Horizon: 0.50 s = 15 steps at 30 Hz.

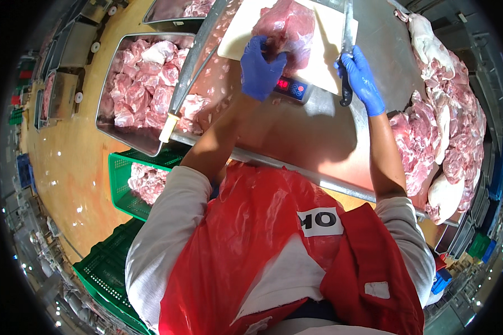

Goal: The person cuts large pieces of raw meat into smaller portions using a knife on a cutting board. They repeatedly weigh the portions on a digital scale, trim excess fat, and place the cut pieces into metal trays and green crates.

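A large piece of raw meat (pixel 288 30) lies on a white cutting board (pixel 325 42) at the far middle of the metal table. My left hand (pixel 260 70), in a blue glove, grips the near left edge of the meat, its fingers and thumb curled against it. To the right, my blue-gloved right hand (pixel 362 78) is closed on the black handle of a knife (pixel 346 92). The long blade points away from me, over the board's right side and apart from the meat. A small digital scale (pixel 290 89) with a red lit display sits at the board's near edge.
Heaped meat cuts (pixel 455 117) line the table's right side. On the left stand a metal bin (pixel 101 111) of meat pieces and a green crate (pixel 117 187), also with meat. A thin rod with a pale yellow handle (pixel 169 128) lies along the table's left edge. Another green crate (pixel 103 262) stands nearer.
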{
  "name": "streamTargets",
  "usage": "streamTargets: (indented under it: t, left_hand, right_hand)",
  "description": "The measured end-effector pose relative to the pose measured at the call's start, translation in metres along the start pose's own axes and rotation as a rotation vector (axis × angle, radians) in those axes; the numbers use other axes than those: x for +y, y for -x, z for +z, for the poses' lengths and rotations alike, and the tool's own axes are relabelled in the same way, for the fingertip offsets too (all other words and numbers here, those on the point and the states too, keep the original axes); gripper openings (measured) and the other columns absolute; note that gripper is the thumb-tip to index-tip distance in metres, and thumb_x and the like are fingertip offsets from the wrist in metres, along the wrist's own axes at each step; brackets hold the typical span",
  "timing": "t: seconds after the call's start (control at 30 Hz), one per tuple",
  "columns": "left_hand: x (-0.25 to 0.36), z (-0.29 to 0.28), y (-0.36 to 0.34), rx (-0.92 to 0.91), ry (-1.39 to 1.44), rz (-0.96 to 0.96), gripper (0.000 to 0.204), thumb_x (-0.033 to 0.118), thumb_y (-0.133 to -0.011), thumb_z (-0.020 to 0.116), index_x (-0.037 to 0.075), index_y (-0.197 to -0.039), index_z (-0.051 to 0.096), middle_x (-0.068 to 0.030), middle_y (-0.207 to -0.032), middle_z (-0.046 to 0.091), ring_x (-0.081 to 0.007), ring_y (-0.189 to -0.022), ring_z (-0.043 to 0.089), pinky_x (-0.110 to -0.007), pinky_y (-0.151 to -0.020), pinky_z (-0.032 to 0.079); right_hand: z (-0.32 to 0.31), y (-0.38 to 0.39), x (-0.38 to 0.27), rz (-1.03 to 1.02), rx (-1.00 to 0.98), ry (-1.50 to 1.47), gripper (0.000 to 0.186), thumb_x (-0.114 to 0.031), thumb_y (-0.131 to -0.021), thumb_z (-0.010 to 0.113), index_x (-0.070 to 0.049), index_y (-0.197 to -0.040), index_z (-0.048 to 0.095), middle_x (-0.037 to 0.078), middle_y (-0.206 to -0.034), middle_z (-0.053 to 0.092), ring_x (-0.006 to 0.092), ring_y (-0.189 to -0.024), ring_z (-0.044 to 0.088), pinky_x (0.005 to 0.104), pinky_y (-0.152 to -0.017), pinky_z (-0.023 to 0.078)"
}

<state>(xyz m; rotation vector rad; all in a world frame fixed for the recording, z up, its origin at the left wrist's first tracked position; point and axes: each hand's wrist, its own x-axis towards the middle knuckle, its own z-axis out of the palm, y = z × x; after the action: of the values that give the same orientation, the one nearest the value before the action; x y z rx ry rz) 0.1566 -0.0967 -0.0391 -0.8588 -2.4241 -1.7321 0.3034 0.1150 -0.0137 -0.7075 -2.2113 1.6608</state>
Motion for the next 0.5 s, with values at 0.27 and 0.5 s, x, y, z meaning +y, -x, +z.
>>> streamTargets:
  t: [0.27,0.5]
  left_hand:
    - [-0.012,0.03,0.01,0.18,-0.135,0.196,0.046,0.024,-0.072,0.082,0.002,-0.107,0.061,-0.0163,-0.097,0.065,-0.0326,-0.085,0.066,-0.04,-0.074,0.054]
    - [-0.012,0.027,0.014,0.168,-0.112,0.269,0.033,0.017,-0.072,0.08,0.008,-0.099,0.063,-0.0116,-0.091,0.064,-0.0293,-0.077,0.066,-0.038,-0.067,0.054]
  right_hand:
    - [0.029,-0.019,-0.039,-0.465,-0.127,0.571,0.022,-0.025,-0.101,0.049,-0.006,-0.111,0.054,0.025,-0.094,0.065,0.0459,-0.085,0.062,0.0479,-0.073,0.05]
    - [0.048,-0.044,-0.062,-0.498,-0.406,1.031,0.022,-0.023,-0.099,0.045,-0.013,-0.119,0.05,0.022,-0.09,0.064,0.0429,-0.084,0.063,0.0521,-0.069,0.049]
